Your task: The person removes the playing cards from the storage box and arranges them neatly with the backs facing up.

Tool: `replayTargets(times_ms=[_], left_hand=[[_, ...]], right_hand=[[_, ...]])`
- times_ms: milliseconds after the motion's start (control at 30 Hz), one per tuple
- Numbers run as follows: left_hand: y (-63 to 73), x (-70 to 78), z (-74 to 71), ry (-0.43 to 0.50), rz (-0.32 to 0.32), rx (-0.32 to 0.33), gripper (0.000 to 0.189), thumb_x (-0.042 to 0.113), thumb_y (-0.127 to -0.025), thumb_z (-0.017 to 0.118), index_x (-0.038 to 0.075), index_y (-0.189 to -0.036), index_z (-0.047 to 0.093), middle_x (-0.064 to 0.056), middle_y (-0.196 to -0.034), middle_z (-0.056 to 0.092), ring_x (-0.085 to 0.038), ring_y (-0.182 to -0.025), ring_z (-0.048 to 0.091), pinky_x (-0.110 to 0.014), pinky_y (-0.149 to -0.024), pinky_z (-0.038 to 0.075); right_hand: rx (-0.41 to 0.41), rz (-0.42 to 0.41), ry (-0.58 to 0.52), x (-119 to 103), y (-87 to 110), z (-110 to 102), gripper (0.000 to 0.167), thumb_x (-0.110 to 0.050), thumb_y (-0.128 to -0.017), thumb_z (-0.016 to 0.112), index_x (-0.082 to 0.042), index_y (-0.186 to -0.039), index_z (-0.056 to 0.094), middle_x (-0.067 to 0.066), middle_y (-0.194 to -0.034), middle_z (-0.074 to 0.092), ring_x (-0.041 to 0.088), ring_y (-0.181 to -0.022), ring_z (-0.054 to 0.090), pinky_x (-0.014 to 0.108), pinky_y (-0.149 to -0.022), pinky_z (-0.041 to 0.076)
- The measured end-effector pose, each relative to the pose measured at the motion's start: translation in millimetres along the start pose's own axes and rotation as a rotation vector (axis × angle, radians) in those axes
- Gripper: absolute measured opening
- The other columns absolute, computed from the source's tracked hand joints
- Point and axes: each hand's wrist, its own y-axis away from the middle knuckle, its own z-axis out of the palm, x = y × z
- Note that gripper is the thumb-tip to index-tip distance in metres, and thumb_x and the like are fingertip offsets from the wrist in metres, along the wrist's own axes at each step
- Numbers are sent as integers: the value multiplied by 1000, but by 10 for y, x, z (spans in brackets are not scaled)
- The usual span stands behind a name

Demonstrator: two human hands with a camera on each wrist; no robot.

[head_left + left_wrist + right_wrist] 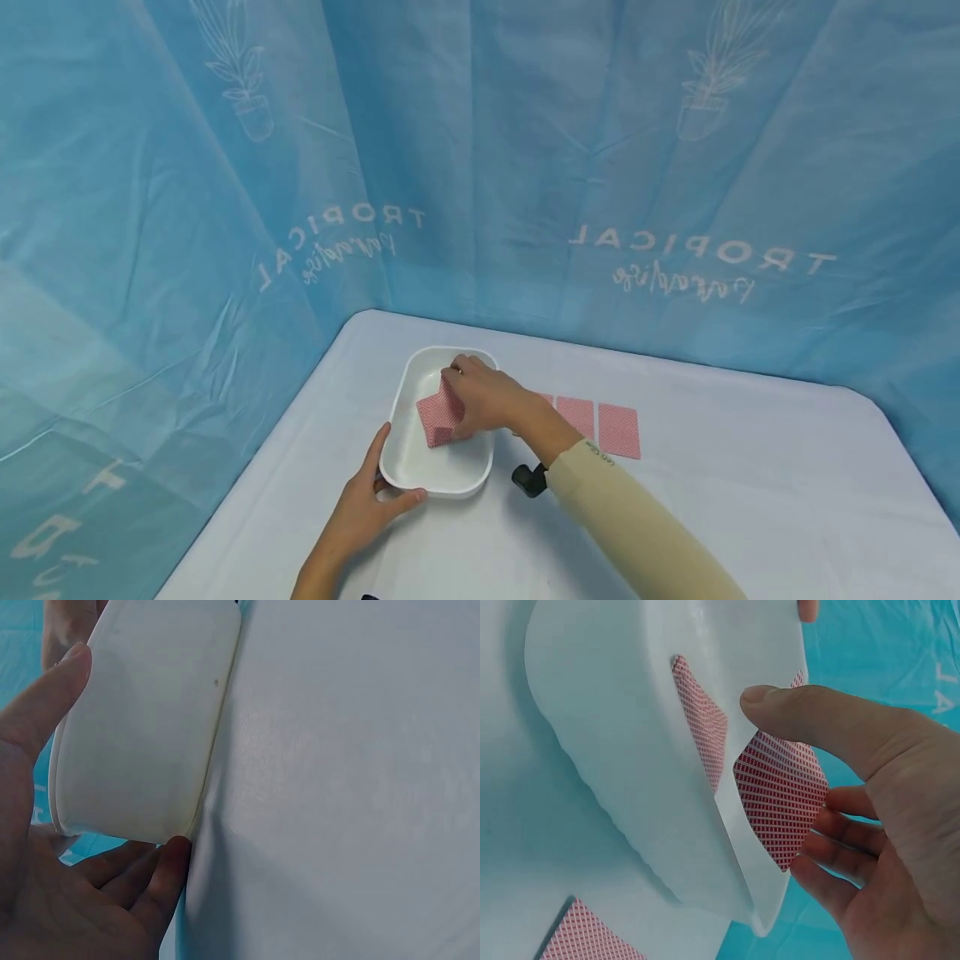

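Note:
A white plastic tray (pixel 450 475) stands on the table. My left hand (pixel 360 508) grips its near left corner, the thumb against the near side and the fingers along the left side, touching the outer wall in the left wrist view. My right hand (pixel 486 398) reaches over the tray's right rim. Between its thumb and fingertips it holds a red-and-white patterned playing card (pixel 780 802), tilted inside the tray. Another patterned card (pixel 703 727) shows by the tray's inner wall in the right wrist view. How many cards are inside is hidden by the hand.
To the right of the tray lies a row of face-down cards (pixel 618 431), partly covered by my right forearm. A white cloth covers the table (pixel 750 467). Blue printed curtains (pixel 525 167) hang behind it and on the left.

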Motion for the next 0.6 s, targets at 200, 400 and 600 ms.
replayTargets(times_ms=[200, 400, 600], left_hand=[[10, 21, 5, -1, -7, 3, 108, 45, -73, 83, 35, -154, 12, -10, -144, 42, -20, -108, 60, -48, -94, 44], [2, 18, 6, 1, -4, 6, 109, 45, -73, 82, 33, -154, 11, -10, -141, 46, -17, -105, 61, -47, -93, 45], [-9, 19, 19, -6, -3, 5, 109, 46, -73, 82, 32, -154, 12, -10, -141, 45, -18, -106, 61, -48, -94, 45]], right_hand=[[-8, 24, -10, 35, 61, -66, 94, -45, -69, 84, -10, -144, 41, 4, -138, 39, 18, -126, 36, 34, -92, 48], [5, 39, -26, 76, 110, -105, 93, -47, -68, 84, -10, -143, 43, 3, -134, 42, 16, -119, 40, 32, -88, 50], [3, 65, -31, 124, 171, -120, 92, -44, -67, 84, -10, -142, 45, 3, -132, 44, 16, -117, 41, 34, -86, 51]])
